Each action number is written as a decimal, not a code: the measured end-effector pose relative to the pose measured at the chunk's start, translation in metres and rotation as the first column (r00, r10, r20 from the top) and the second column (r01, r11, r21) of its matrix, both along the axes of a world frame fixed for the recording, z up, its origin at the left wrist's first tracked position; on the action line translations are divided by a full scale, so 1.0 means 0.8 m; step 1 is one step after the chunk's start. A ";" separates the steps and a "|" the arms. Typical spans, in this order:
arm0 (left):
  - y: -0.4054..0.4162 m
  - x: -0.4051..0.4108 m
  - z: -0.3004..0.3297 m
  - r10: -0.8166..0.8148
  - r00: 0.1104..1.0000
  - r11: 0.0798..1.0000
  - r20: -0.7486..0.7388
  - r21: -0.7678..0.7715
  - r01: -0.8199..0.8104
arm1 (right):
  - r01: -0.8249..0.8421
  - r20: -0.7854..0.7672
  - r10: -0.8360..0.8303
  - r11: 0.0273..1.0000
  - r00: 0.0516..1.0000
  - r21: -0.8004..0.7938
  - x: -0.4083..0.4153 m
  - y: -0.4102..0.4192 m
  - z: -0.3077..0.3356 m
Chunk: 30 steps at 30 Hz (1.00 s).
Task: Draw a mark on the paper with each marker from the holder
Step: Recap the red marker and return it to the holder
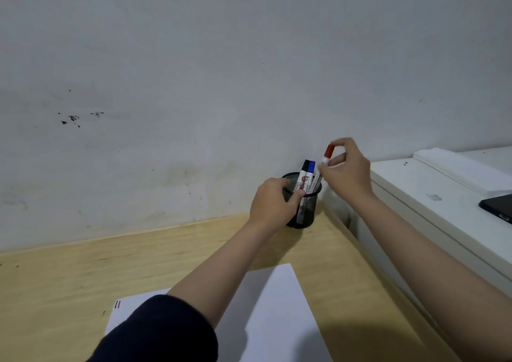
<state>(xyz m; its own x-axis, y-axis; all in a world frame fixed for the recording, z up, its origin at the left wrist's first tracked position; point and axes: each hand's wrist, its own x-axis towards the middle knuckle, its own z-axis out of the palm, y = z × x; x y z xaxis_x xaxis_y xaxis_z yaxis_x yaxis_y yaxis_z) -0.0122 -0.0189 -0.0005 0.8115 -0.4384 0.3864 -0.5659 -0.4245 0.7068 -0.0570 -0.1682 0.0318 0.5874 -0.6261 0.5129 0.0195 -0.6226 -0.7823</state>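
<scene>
A black mesh holder (304, 212) stands on the wooden desk by the wall. My left hand (273, 202) wraps around its left side. Inside stand a black-capped marker (303, 174) and a blue-capped marker (310, 171). My right hand (349, 171) pinches the top of a red-capped marker (327, 153), whose white barrel slants down into the holder. A white sheet of paper (274, 306) lies near me on the desk, partly under my left forearm, with small red and blue marks (117, 304) at its left corner.
A white cabinet (432, 195) rises at the right, close to the holder, with a dark flat device (498, 207) on top. A grey scuffed wall (194, 84) stands right behind the desk (83, 278).
</scene>
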 end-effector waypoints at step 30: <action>0.017 -0.014 0.013 -0.073 0.914 0.842 -0.399 -0.516 -0.158 | -0.171 0.286 0.224 0.965 0.932 -0.197 -0.019 0.062 0.009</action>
